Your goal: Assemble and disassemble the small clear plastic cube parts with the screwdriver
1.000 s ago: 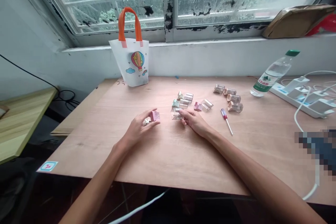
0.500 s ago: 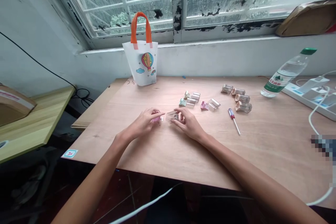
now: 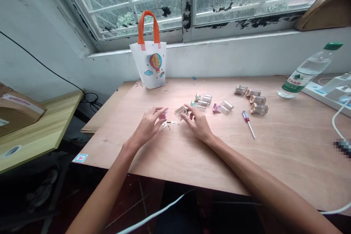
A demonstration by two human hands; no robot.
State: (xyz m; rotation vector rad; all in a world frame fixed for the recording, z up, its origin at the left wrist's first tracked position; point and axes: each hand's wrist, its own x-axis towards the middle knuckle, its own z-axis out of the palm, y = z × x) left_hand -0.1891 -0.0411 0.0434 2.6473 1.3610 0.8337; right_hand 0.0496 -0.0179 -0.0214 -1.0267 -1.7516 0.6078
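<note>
My left hand (image 3: 148,122) pinches a small pink plastic piece (image 3: 162,114) between thumb and fingers. Just across from it, my right hand (image 3: 199,120) grips a clear plastic case (image 3: 181,112) by its right end. The two parts are apart, held slightly above the table. Below them lie small flat metal pieces (image 3: 172,122) and several tiny dark bits, too small to name surely. To the right rest another pink piece (image 3: 216,108) and a clear case (image 3: 227,106), side by side. Behind my right hand are a pale green piece (image 3: 193,104) and more clear cases (image 3: 207,98).
A screwdriver (image 3: 248,123) lies right of my right hand, near several brownish clear cases (image 3: 257,99). Farther right stand a tilted-looking water bottle (image 3: 305,71) and a white power strip (image 3: 318,89). A white bag (image 3: 149,65) with orange handles stands at the back of the table (image 3: 170,161).
My hands have lifted the pink piece and the clear case slightly up from the table. The small metal pieces beneath now show more plainly. The view has shifted a little.
</note>
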